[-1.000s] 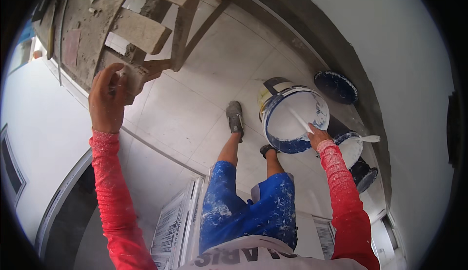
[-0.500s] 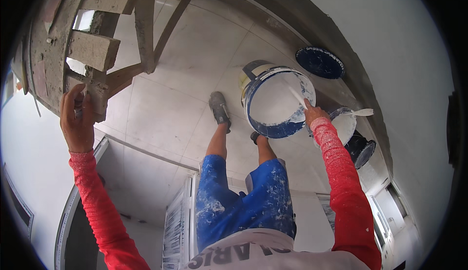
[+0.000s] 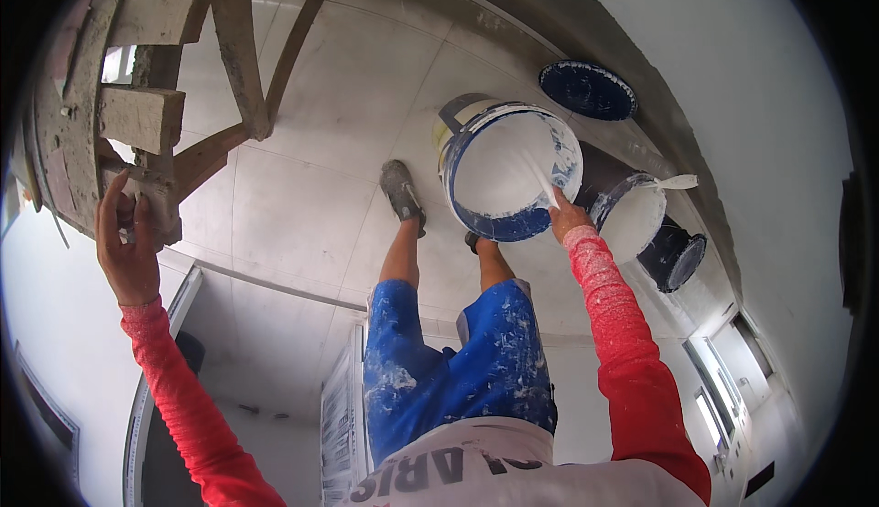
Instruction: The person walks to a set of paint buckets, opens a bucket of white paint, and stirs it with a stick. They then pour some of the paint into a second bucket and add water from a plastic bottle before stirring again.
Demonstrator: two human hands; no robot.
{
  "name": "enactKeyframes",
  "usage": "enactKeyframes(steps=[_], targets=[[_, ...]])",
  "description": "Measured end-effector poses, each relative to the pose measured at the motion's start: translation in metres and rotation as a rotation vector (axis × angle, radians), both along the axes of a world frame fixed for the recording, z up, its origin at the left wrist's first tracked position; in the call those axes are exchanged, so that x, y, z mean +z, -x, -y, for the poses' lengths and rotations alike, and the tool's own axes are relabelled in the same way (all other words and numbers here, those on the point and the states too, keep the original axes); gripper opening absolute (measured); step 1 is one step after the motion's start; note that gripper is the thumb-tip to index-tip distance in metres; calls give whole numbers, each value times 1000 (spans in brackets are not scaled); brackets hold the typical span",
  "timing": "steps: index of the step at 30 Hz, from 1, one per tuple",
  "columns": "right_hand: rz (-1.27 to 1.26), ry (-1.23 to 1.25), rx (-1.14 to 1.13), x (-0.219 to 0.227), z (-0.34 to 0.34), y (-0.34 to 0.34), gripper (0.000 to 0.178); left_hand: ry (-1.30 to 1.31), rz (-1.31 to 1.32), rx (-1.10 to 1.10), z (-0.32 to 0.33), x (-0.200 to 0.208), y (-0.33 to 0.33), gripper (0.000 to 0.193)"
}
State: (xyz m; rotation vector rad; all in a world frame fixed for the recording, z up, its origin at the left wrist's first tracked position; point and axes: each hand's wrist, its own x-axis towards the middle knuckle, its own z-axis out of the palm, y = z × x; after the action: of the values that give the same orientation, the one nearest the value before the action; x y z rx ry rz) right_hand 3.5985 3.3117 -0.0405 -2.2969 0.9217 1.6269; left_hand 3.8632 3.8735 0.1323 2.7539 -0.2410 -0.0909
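My right hand (image 3: pixel 569 218) is closed round a white-coated stick-like tool (image 3: pixel 540 176) that slants into the large bucket (image 3: pixel 499 225). White paste (image 3: pixel 499 164) fills much of that bucket, and its blue rim is smeared with white. The tool's lower end is hidden in the paste. On the left, my left hand (image 3: pixel 128 249) is raised at the end of a wooden crosspiece (image 3: pixel 154 198) of a rough wooden stand, its fingers curled against the wood.
A blue lid (image 3: pixel 588 91) lies by the far wall. Right of the bucket, a second white-smeared bucket (image 3: pixel 632 219) has a pale flat tool (image 3: pixel 676 182) across its rim, beside a dark container (image 3: pixel 673 255). The wooden stand (image 3: pixel 243 49) fills the upper left.
The view has shifted slightly, so the stand and buckets appear a little further left. My right hand keeps hold of the tool in the paste; my left hand stays at the wood.
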Motion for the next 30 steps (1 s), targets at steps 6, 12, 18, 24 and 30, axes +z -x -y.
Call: enactKeyframes(steps=[6, 12, 18, 24, 30], targets=[[-156, -109, 186, -15, -45, 30, 55, 16, -8, -19, -1, 1, -3, 39], [296, -152, 1, -19, 30, 27, 59, -7, -38, -8, 6, 0, -6, 40], [-4, -134, -53, -19, -24, 87, 60, -220, 375, 30, 38, 25, 11, 37], [281, -1026, -1582, 4, -21, 85, 64, 263, 227, -261, 167, -37, 103, 29], [528, -1206, -1551, 0, -30, 92, 68, 708, -803, 353, 255, -257, 165, 55]])
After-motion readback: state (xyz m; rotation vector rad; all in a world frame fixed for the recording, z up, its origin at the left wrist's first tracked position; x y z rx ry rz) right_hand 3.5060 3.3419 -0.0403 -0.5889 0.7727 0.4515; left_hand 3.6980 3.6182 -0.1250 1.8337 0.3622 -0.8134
